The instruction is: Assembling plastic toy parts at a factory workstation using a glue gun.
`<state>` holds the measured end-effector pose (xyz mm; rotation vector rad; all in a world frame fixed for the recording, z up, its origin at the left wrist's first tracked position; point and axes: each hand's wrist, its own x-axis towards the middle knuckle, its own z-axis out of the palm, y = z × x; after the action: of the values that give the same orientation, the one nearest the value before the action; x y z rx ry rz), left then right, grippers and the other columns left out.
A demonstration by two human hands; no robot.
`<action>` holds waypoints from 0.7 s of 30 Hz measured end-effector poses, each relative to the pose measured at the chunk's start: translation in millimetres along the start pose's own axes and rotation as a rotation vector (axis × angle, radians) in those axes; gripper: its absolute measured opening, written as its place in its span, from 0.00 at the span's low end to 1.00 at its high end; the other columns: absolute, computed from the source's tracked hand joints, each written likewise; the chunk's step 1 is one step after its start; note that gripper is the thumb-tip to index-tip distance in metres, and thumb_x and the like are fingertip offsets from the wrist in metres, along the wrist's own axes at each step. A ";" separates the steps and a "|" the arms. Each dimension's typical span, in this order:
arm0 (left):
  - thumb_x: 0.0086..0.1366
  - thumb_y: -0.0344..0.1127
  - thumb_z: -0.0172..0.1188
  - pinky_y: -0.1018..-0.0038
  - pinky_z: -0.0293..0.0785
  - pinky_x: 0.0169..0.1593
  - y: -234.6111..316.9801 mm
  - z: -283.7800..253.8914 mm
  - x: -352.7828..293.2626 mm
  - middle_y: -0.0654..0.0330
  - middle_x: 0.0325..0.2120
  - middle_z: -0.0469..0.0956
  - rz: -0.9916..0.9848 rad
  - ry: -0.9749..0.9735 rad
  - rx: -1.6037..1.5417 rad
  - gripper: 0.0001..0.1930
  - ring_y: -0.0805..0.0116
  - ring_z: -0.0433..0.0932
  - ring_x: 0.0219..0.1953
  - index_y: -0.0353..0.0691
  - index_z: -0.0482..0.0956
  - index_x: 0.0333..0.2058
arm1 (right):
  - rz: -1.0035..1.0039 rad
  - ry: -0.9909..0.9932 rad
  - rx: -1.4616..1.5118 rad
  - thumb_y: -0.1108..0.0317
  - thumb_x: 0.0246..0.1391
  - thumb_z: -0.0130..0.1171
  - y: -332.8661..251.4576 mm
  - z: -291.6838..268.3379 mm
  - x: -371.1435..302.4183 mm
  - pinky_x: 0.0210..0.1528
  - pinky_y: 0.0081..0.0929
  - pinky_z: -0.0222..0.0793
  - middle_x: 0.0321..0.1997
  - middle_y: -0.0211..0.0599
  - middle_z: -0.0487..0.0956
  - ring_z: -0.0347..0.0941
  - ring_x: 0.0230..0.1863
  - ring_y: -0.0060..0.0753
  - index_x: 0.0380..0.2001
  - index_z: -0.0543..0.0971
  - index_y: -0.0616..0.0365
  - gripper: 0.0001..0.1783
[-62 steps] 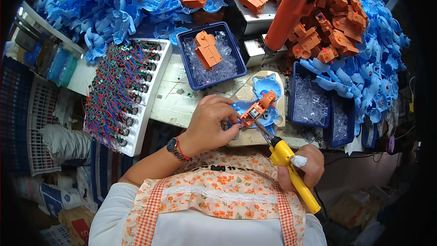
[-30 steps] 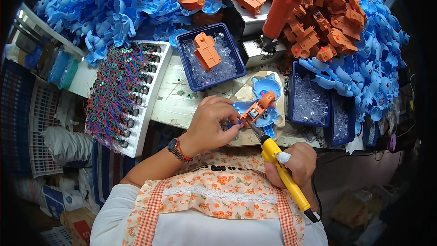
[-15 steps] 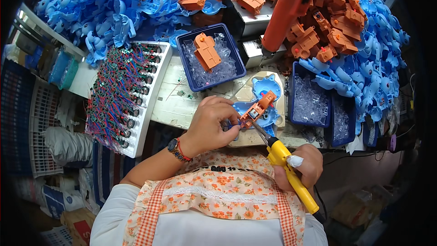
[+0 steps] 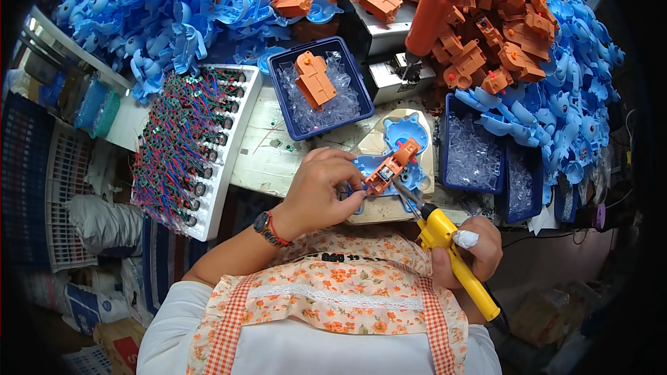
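Observation:
An orange plastic housing [image 4: 390, 169] with its opening upward lies tilted over a light blue plastic shell [image 4: 405, 128], which sits in a beige fixture block [image 4: 370, 142]. My left hand [image 4: 321, 184] is at the housing's lower left end, thumb and finger pinched together; what lies between the fingertips is too small to make out. Fingers wrapped, my right hand [image 4: 481, 244] holds a yellow trigger-type soldering iron [image 4: 445, 237]. Its metal tip points up and left, close to the side of the housing; whether it touches cannot be told. A white wrap covers one right finger.
Blue tubs [image 4: 324, 128] of clear plastic pieces flank the fixture. A white foam tray [image 4: 229, 146] of wired parts stands left. Orange housings [image 4: 469, 62] and blue shells [image 4: 215, 10] are heaped behind. An orange-red tool [image 4: 434, 14] hangs above a metal block [image 4: 392, 78].
My right hand has drawn the soldering iron slightly right, and its tip has shifted right along the housing. The left hand and housing stay nearly in place. The hanging tool has swung slightly.

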<state>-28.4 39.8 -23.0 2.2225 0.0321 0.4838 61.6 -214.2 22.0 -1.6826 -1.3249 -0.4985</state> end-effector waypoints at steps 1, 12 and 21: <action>0.47 0.32 0.66 0.60 0.66 0.54 0.0 -0.4 -0.2 0.63 0.29 0.82 0.001 -0.006 -0.003 0.05 0.56 0.78 0.48 0.42 0.79 0.22 | -0.010 -0.001 -0.001 0.63 0.47 0.64 0.8 -0.1 0.4 0.24 0.29 0.63 0.26 0.36 0.71 0.65 0.22 0.32 0.42 0.69 0.58 0.21; 0.53 0.32 0.67 0.61 0.70 0.50 -0.2 -0.9 -1.5 0.61 0.29 0.83 0.042 0.028 -0.033 0.04 0.56 0.80 0.45 0.40 0.81 0.26 | 0.011 0.065 0.000 0.66 0.44 0.66 7.7 5.0 -1.7 0.22 0.26 0.61 0.25 0.37 0.70 0.64 0.18 0.31 0.41 0.69 0.59 0.23; 0.54 0.30 0.64 0.63 0.72 0.48 -0.5 5.7 8.2 0.61 0.30 0.84 0.045 0.136 -0.048 0.03 0.57 0.80 0.43 0.39 0.82 0.28 | 0.257 0.155 0.162 0.71 0.44 0.68 6.6 16.8 -0.9 0.16 0.14 0.51 0.20 0.34 0.69 0.59 0.14 0.16 0.39 0.70 0.61 0.20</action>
<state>-18.7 37.3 -24.0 2.1445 0.0418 0.6528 63.8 -200.7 10.2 -1.6157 -0.9927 -0.3525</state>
